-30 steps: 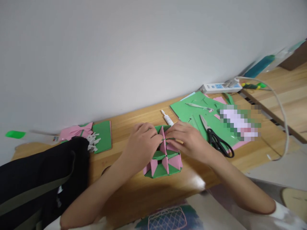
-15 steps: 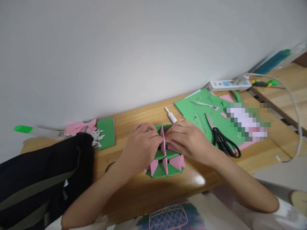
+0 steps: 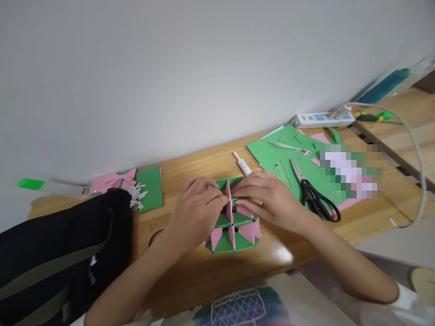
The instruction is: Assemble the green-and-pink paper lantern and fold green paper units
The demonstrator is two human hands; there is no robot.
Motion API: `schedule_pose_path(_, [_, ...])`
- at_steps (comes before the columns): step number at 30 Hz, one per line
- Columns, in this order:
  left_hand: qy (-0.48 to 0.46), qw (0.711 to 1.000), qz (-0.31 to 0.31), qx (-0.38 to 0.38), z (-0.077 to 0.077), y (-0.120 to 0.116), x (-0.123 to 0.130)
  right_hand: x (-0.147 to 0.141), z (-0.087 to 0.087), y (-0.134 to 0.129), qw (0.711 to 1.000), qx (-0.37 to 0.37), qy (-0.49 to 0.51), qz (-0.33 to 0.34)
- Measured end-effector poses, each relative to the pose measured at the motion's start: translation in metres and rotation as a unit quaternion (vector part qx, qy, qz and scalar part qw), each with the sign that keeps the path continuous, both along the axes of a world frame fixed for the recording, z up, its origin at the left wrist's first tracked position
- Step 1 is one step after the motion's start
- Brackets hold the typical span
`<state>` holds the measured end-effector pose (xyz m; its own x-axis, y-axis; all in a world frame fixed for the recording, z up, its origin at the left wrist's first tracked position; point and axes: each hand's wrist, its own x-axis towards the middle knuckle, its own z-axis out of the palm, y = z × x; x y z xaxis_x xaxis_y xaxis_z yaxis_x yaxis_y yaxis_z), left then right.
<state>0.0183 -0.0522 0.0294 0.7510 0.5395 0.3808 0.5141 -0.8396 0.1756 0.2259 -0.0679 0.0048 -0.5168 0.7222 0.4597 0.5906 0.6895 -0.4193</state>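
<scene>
A pink and green folded paper model lies on the wooden table in front of me, made of green panels with upright pink flaps between them. My left hand is closed on its left side, fingertips at the tall pink flap in the middle. From the other side, my right hand grips the upper right part, its fingers bent over the green edge. Both hands cover portions of the model, so the exact finger contacts are partly hidden. Just beyond my right hand lies a small white glue tube.
Right of the model are black-handled scissors, green paper sheets, a pen and a power strip. At left lie a dark bag, white paper scraps and a green paper stack. A wall stands behind.
My right hand's fingers have shifted slightly away from the middle pink flap. My left hand stays on the model, which appears marginally further left in view.
</scene>
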Motion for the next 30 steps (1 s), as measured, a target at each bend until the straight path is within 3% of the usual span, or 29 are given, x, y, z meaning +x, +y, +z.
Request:
schedule_pose_path(11, [-0.018,1.0,0.007,0.024,-0.002,0.0,-0.003,0.002,-0.009,-0.003,0.998,0.054,0.02,-0.013])
schedule_pose_path(18, [-0.025,0.999,0.024,0.022,-0.003,-0.001,-0.006,0.008,-0.013,-0.005,0.999,0.012,0.03,-0.027])
schedule_pose_path(25, [-0.029,0.999,0.026,0.028,-0.004,-0.001,-0.006,0.005,-0.008,-0.004,0.999,0.041,0.015,-0.032])
schedule_pose_path(30, [-0.029,0.999,0.026,0.033,-0.004,0.0,-0.007,0.006,-0.004,-0.005,0.999,-0.004,0.002,-0.049])
